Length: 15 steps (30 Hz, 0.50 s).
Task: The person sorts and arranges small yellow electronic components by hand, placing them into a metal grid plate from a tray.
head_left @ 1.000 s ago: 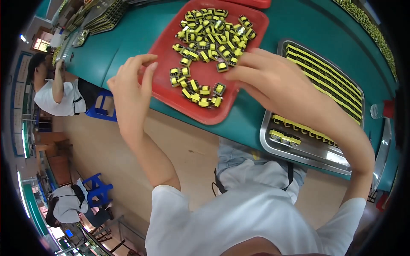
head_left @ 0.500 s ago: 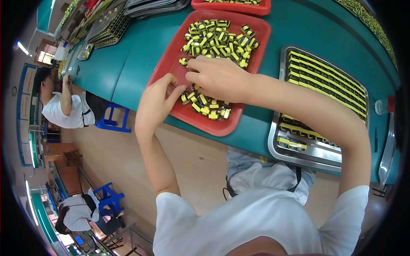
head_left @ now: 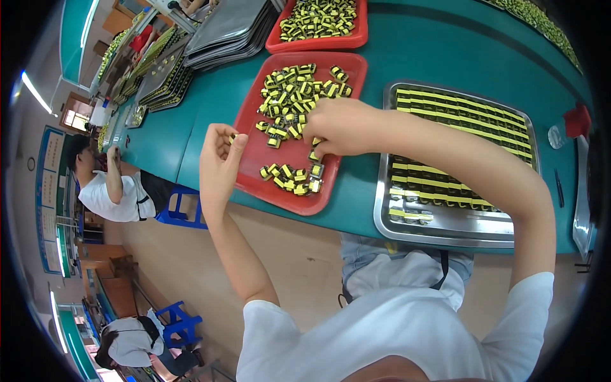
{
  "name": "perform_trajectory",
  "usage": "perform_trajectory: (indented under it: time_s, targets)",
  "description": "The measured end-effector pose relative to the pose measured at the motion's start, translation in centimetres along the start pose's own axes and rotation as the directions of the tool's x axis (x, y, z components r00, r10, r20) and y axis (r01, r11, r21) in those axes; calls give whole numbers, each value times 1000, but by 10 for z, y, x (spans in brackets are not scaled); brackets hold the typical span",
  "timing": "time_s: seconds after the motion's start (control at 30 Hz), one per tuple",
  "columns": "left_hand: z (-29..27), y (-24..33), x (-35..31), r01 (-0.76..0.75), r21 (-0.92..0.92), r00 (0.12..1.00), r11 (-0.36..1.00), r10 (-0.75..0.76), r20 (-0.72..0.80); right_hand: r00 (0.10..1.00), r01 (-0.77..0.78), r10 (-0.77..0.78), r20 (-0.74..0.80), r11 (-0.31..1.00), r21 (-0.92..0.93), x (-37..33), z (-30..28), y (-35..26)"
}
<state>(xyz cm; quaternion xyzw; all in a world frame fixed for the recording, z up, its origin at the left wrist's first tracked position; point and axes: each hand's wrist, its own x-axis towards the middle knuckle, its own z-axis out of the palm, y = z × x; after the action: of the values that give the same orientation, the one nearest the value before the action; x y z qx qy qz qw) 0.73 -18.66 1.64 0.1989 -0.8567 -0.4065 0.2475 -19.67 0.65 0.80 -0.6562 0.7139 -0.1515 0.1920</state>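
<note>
A red tray point(head_left: 254, 156) holds many small yellow-and-black parts that look like taped transformers, heaped in a far pile point(head_left: 293, 89) and a smaller near pile point(head_left: 286, 178). My left hand point(head_left: 219, 165) is raised at the tray's left rim, fingers curled against the thumb, with a bit of a small yellow part showing between them. Over the tray's right side, my right hand point(head_left: 344, 127) points its bent fingers and thumb down at a yellow-and-black part point(head_left: 314, 155), which they seem to pinch.
To the right lies a metal tray point(head_left: 458, 235) with parts in neat rows. Behind the red tray stand another red tray point(head_left: 318, 43) full of parts and stacked dark trays point(head_left: 229, 32). A clear cup point(head_left: 557, 137) stands far right. A co-worker point(head_left: 121, 188) sits at left.
My left hand has moved left from over the tray to its rim and lifted. My right hand stays over the tray, now apart from the left. The whole view has shifted.
</note>
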Motion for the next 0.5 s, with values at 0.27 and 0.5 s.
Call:
perform_trajectory:
  time_s: [0.27, 0.5]
  targets:
    - [22, 24, -18, -40, 14, 998, 999, 40, -38, 923, 286, -360, -135, 877, -387, -1, 25, 2]
    - [54, 75, -47, -154, 10, 967, 988, 149, 207, 848, 94, -223, -481, 956, -277, -101, -11, -17]
